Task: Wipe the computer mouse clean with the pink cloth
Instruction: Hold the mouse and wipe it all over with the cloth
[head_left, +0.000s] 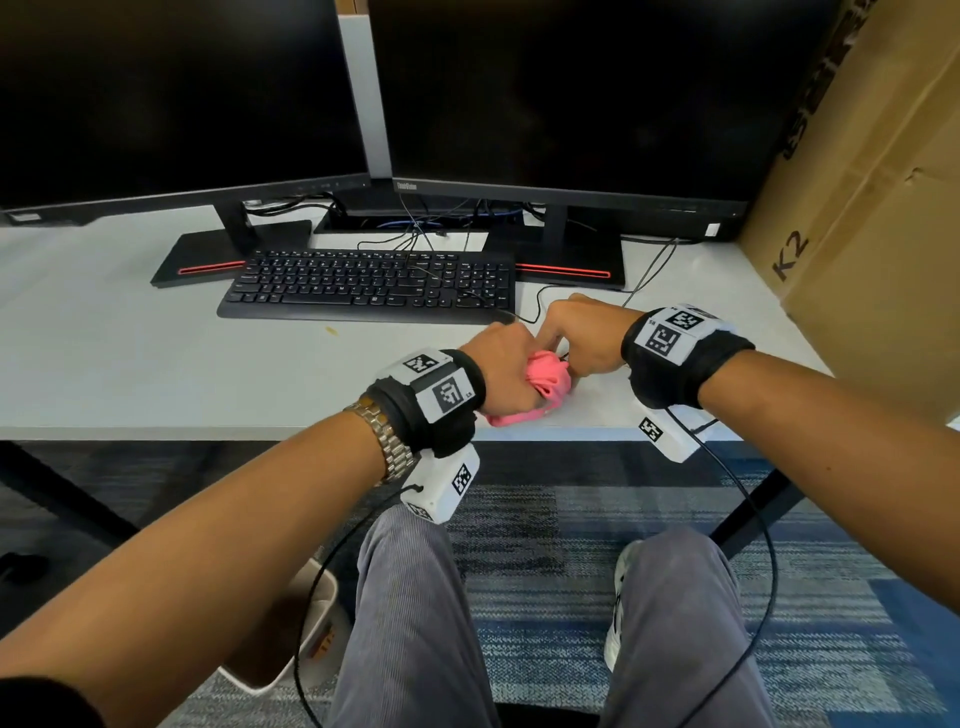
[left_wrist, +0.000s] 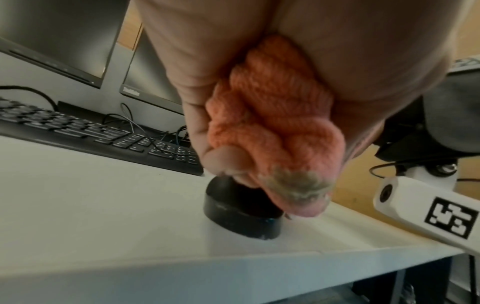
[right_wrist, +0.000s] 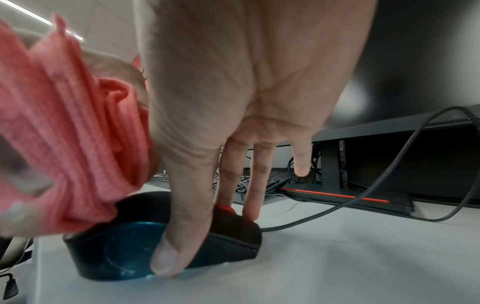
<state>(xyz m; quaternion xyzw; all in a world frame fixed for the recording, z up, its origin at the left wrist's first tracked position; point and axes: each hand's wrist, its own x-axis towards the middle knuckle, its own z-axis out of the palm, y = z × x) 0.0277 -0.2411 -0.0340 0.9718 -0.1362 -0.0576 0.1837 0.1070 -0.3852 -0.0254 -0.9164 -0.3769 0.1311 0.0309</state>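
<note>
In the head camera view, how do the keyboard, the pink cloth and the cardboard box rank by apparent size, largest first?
1. cardboard box, partly cut off by the frame edge
2. keyboard
3. pink cloth, bunched and partly hidden under the left hand, so only its visible part is judged

cloth (left_wrist: 272, 123): pink, ribbed weave, with a grey-brown smudge at the tip below the left hand (head_left: 498, 364)
mouse (right_wrist: 161, 242): black, glossy dark side panel with a bluish sheen, red scroll wheel under the fingers of the right hand (head_left: 582, 338)
bench (head_left: 130, 364): plain white
keyboard (head_left: 369, 283): black with white legends, beyond the hands
monitor stands (head_left: 566, 270): black with a red stripe
wrist bands (head_left: 441, 395): black, carrying white tags with black square codes
carpet (head_left: 545, 545): blue and grey blocks
</note>
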